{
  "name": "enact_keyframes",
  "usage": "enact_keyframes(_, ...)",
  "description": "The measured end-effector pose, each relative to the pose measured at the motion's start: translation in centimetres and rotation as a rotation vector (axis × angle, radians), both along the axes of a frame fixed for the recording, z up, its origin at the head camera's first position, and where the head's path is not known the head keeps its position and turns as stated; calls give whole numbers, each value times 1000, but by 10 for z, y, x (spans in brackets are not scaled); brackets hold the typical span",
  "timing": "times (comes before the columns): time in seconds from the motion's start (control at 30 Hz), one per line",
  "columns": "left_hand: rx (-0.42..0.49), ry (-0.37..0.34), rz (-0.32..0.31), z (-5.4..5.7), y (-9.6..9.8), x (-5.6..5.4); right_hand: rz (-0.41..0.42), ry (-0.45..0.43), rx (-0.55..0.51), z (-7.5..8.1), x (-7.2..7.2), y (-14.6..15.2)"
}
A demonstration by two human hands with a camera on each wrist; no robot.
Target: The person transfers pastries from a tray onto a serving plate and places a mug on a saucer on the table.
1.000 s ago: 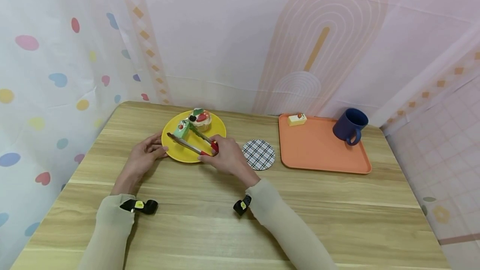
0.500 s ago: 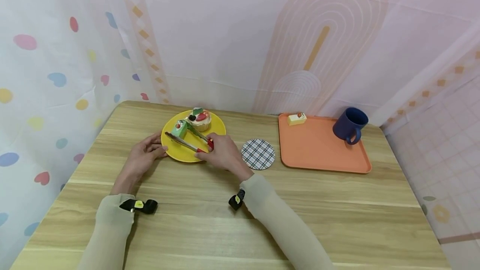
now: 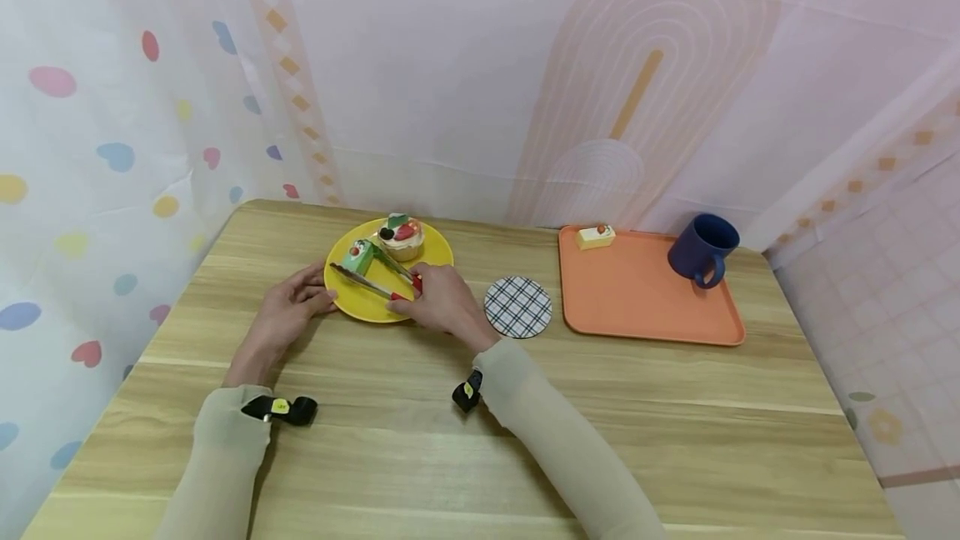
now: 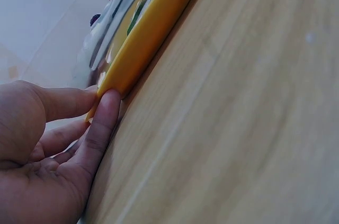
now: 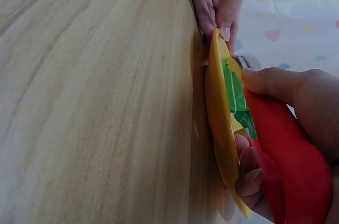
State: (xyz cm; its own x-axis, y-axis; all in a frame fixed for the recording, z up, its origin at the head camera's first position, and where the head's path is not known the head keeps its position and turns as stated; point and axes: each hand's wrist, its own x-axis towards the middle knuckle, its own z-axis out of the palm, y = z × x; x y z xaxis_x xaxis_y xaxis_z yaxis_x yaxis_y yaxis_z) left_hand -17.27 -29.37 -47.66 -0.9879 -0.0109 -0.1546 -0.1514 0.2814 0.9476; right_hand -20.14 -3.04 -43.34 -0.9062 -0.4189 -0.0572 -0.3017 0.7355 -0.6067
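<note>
My left hand pinches the left rim of a round yellow plate, thumb and fingers on the edge in the left wrist view. My right hand grips metal tongs by their red handles. The tongs' two arms reach over the plate and stand apart on either side of a small green cake slice with a white, red-dotted top. Behind that slice, a fruit-topped cream cupcake sits on the plate. Green cake sides show between plate and tongs in the right wrist view.
A round checked coaster lies just right of my right hand. Farther right is an orange tray, carrying a pale yellow cake piece at its back left corner and a dark blue mug at its right. A patterned curtain hangs behind the table.
My right hand has moved slightly left with the tongs, whose arms now reach farther along the green cake slice. My left hand stays at the plate's rim.
</note>
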Motion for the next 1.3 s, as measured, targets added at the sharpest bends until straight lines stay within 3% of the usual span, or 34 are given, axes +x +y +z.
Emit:
enact_keyframes(0.3, -10, 3, -6, -1, -1, -1, 0, -12, 41, 2, -2, -2)
enact_keyframes(1.3, -13, 5, -13, -3, -2, -1, -37, 42, 55, 11, 9, 1)
